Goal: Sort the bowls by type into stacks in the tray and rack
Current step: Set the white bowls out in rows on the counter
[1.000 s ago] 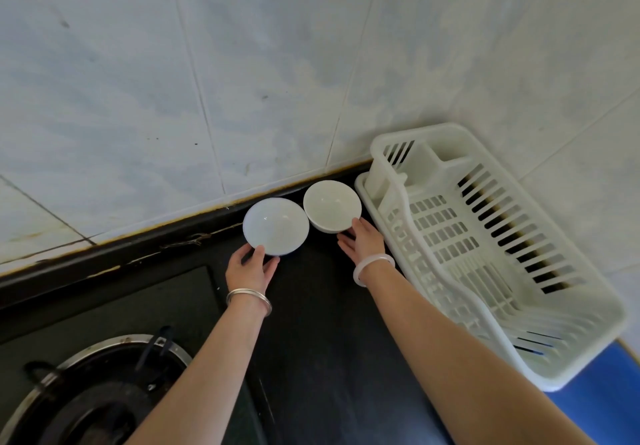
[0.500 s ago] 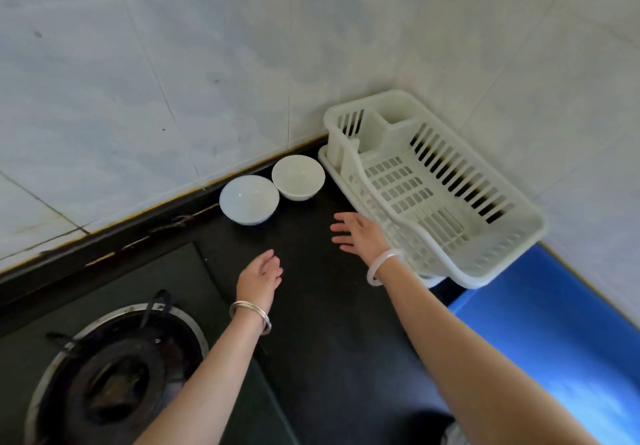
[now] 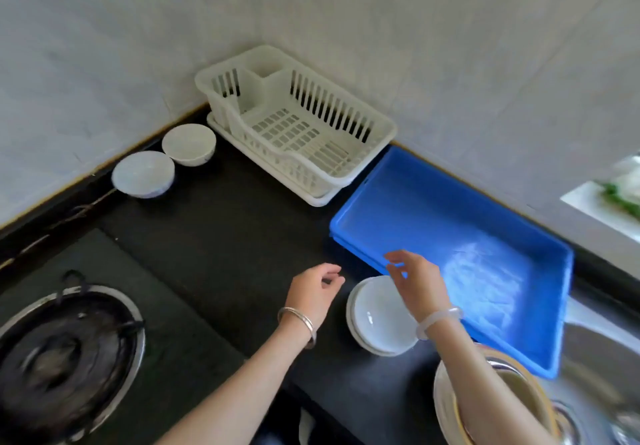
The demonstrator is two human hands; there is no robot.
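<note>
Two bowls (image 3: 143, 174) sit side by side left of the rack (image 3: 311, 173); a white stack (image 3: 375, 321) stands beside the blue tray (image 3: 433, 209). Left hand (image 3: 313, 294) and right hand (image 3: 417, 282) hover by it, fingers loose, gripping nothing.

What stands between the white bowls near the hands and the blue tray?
Nothing visible does. The white bowls sit just beside the blue tray, at its near rim; only the right hand is above them.
</note>
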